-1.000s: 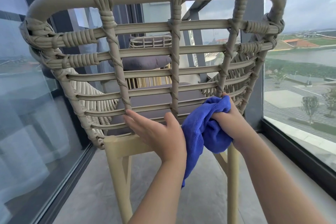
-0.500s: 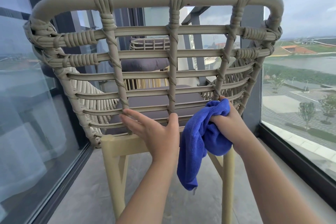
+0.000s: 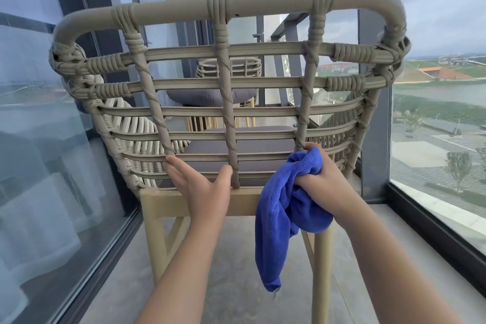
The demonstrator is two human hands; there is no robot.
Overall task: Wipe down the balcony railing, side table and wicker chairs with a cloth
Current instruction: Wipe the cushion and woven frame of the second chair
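Cloth [image 3: 286, 208], blue, is gripped bunched in the right hand [image 3: 322, 181] at 4 o'clock, pressed on the wicker chair [image 3: 226, 110] backrest's lower slats. Since a second ago it has barely shifted; the left hand [image 3: 202, 187], fingers spread, steadies the slats. Wiping continues low.

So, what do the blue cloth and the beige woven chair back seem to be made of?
The blue cloth, which the right hand grips, looks like microfibre or terry: a matt, fuzzy pile with soft folds. The beige woven chair back looks like synthetic rattan over a tube frame: smooth, even strands with a dull sheen. Natural wicker is possible. The left hand rests on it.
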